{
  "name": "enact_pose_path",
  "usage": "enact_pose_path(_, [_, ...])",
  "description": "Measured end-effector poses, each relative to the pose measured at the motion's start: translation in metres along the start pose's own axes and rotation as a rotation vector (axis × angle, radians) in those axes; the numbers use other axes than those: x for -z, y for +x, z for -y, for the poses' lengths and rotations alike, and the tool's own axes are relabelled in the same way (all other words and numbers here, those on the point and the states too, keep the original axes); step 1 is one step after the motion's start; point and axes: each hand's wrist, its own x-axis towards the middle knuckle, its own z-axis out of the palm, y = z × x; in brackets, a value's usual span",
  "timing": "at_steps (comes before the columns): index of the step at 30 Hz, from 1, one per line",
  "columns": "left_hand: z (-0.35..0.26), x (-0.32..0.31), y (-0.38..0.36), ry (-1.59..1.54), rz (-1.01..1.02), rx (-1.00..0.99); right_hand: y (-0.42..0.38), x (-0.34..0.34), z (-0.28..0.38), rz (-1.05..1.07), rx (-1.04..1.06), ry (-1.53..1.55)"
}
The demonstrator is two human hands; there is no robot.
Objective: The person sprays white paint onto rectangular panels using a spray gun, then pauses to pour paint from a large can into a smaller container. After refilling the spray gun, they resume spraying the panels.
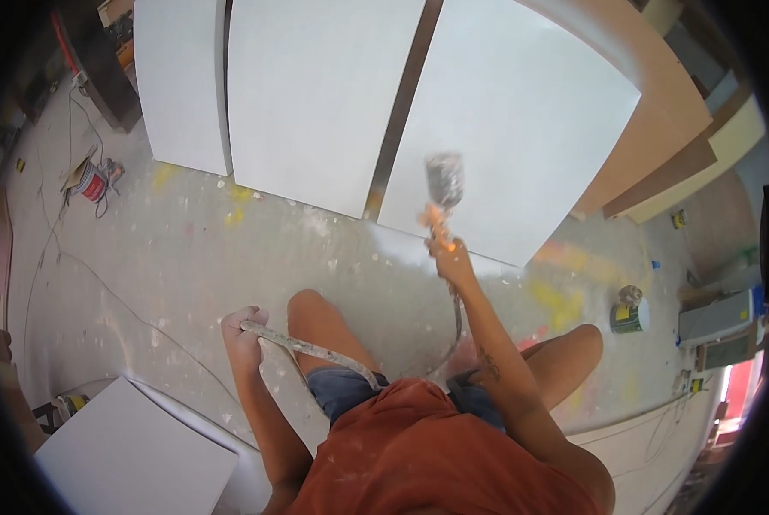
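My right hand (449, 259) is wrapped round a paint spray gun (444, 182), its paint-smeared cup upward and blurred by motion. The gun is in front of the lower part of a white panel (522, 120); the gap between them is hard to judge. From below the gun a thin hose (458, 322) runs back toward my lap. My left hand (244, 333), dusted with pale paint, is closed on a thicker, paint-spattered stretch of hose (316, 349). Two more white panels, a middle one (316, 94) and a left one (182, 86), stand alongside.
Brown boards (659, 94) lean behind the panels at right. A paint can (630, 316) is on the stained floor (307, 249) at right, and a white and red bucket (91, 182) at left. Cables (118, 292) cross the floor. Another white board (139, 451) lies at lower left.
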Motion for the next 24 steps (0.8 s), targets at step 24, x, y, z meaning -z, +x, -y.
enact_pose_path(24, [0.000, 0.001, -0.004, 0.092, 0.035, -0.047, 0.003, 0.011, 0.075, -0.110, 0.095, 0.056])
